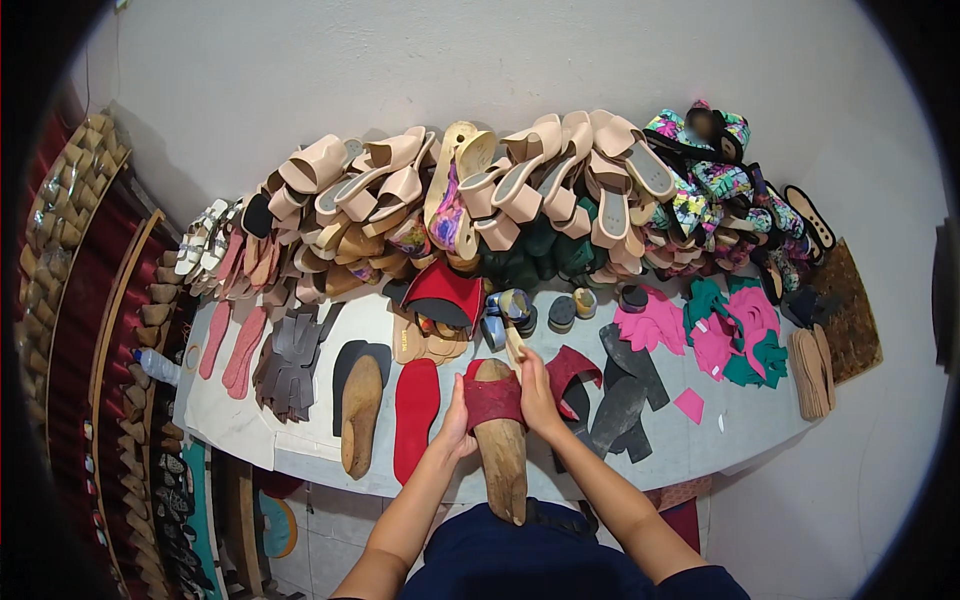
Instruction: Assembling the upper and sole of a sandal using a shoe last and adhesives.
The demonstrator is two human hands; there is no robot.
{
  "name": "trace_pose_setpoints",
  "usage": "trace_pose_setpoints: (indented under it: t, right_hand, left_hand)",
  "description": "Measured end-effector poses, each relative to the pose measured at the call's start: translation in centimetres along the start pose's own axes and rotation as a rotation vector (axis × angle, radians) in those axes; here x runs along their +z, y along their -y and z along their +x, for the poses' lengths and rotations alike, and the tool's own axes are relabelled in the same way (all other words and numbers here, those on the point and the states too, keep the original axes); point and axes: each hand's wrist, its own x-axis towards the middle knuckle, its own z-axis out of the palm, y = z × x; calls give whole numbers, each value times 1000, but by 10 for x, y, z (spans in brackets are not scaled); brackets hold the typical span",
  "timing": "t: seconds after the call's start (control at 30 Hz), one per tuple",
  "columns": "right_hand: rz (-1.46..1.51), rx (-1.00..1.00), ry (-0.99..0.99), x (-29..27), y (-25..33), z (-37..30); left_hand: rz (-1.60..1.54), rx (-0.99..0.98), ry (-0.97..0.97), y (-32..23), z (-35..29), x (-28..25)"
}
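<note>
A wooden shoe last [502, 468] with a wide dark red strap [494, 402] across it is held between my two hands at the table's near edge, its heel end toward me. My left hand [457, 418] presses against the strap's left side, and my right hand [538, 398] grips the right side, fingers pointing away. A red sole piece [415, 412] lies just left of my left hand. Further left, a second wooden last [362, 412] rests on a dark sole piece [348, 368]. Right of my right hand is another dark red strap piece [570, 372].
Finished beige sandals [398, 185] and patterned ones [722, 180] are heaped along the back. Black sole pieces [622, 405], pink cut pieces [652, 318] and green ones [752, 362] cover the right. Grey strips [292, 368] lie left. Lasts fill racks [130, 360] beside the table.
</note>
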Motion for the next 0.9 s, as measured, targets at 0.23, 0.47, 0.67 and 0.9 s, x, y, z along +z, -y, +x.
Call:
trace_pose_setpoints:
  t: [0.23,0.47,0.67,0.9]
  right_hand:
    - [178,22,416,4,35,-87]
    - [356,107,645,4,28,-85]
    - [542,309,794,-14,42,-84]
    - [817,587,662,-28,36,-91]
  left_hand:
    - [-173,165,-57,0,-10,-46]
    - [-232,317,-206,-8,-12,-62]
    - [-188,376,-218,-41,-21,-65]
    - [-215,480,-160,-73,-25,-86]
